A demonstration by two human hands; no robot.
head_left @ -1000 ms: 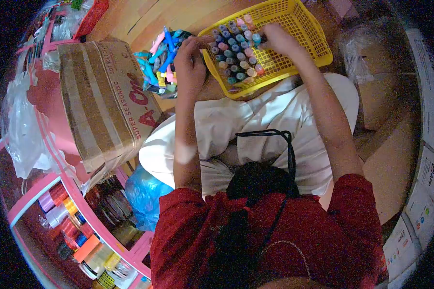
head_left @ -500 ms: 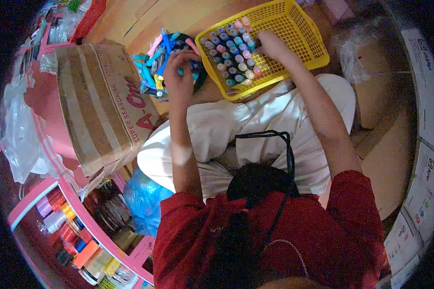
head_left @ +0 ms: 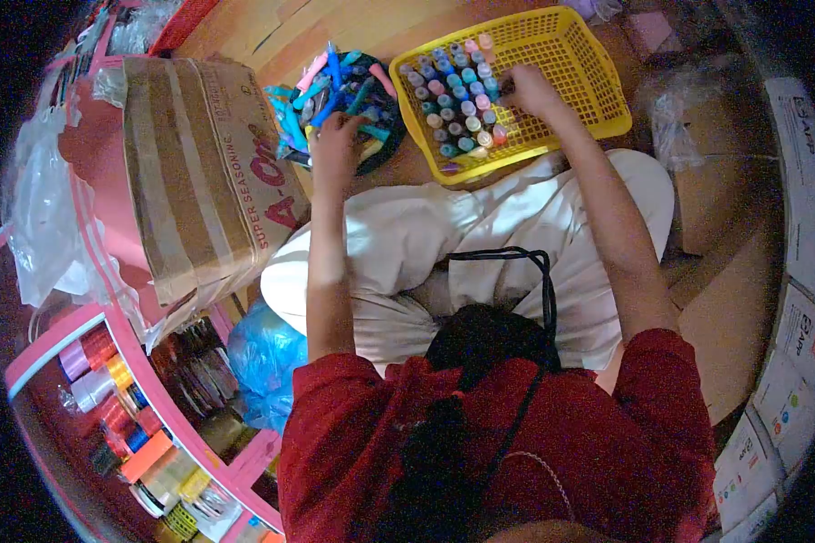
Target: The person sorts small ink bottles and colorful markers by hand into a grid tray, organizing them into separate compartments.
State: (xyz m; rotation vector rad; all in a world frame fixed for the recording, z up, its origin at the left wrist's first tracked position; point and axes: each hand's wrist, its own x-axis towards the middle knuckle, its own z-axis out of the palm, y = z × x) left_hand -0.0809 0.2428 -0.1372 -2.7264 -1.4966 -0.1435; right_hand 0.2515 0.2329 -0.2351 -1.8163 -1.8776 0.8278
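My left hand (head_left: 336, 145) reaches over a pile of teal, blue and pink tube-like bottles (head_left: 333, 74) in a dark round container (head_left: 391, 136). Its fingers are bent and apart, with the tips among the bottles. To the right stands a yellow plastic basket (head_left: 598, 122), its left half filled with upright small bottles (head_left: 460, 90) in close rows, their caps in pale, pink, teal and dark tones. My right hand (head_left: 530, 93) is inside the basket at the right edge of these rows. Its fingers are closed around a bottle, mostly hidden by the hand, beside a teal one.
A taped cardboard box (head_left: 195, 172) stands left of the pile. Nearer on the left are a blue plastic bag (head_left: 267, 362) and a pink-edged shelf (head_left: 167, 398) with ribbon spools (head_left: 118, 421). White printed boxes (head_left: 801, 172) line the right side. Clear plastic (head_left: 675, 131) lies beyond the basket.
The view has shifted slightly, so basket and pile sit farther right. My left hand has moved from the pile's right side to its near middle, fingers lower. My right hand stays beside the bottle rows.
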